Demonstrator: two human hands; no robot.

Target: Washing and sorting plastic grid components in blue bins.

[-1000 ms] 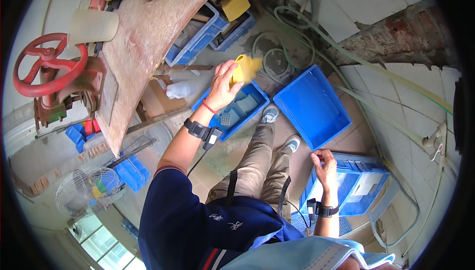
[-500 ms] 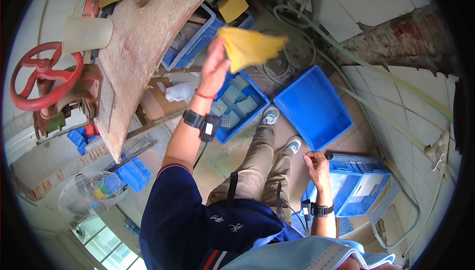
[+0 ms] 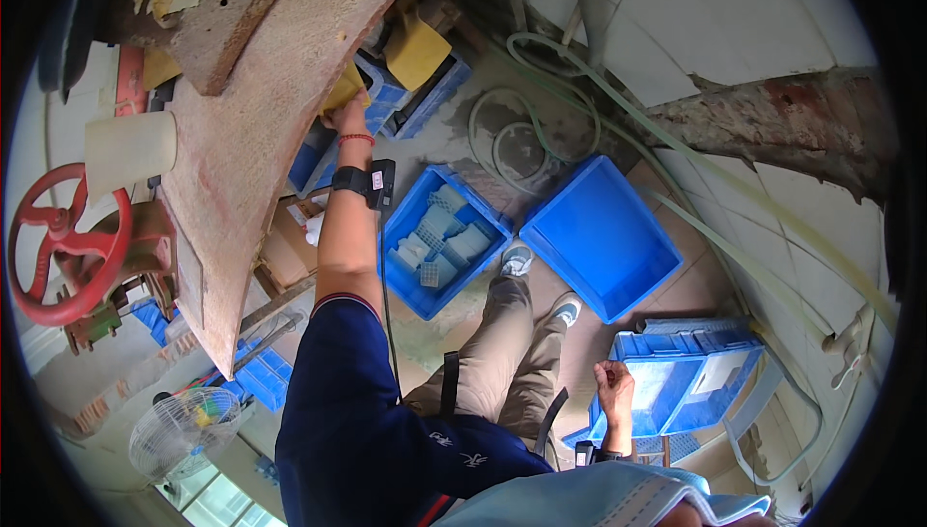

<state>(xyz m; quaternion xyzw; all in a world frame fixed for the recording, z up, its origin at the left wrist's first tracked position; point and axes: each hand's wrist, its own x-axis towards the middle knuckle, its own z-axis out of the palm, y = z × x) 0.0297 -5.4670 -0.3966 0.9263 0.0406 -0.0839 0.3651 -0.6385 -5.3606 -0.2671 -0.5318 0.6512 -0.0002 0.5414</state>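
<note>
Cloth (image 3: 342,92): clamped by left fingers (image 3: 355,110); snagging was judged possible on desk (image 3: 261,92) edge beside them. Right fingers (image 3: 608,374): were curled together.

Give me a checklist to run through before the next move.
- Left hand holding the yellow cloth: ok.
- Whole cloth in view: not ok; the wooden board appears to hide part.
- Right hand free: cannot tell; its fingers are curled.
- Pale gridded pieces inside the smaller open blue crate: ok.
- Larger blue bin uncovered: ok.
- Fan switched off: cannot tell.
</note>
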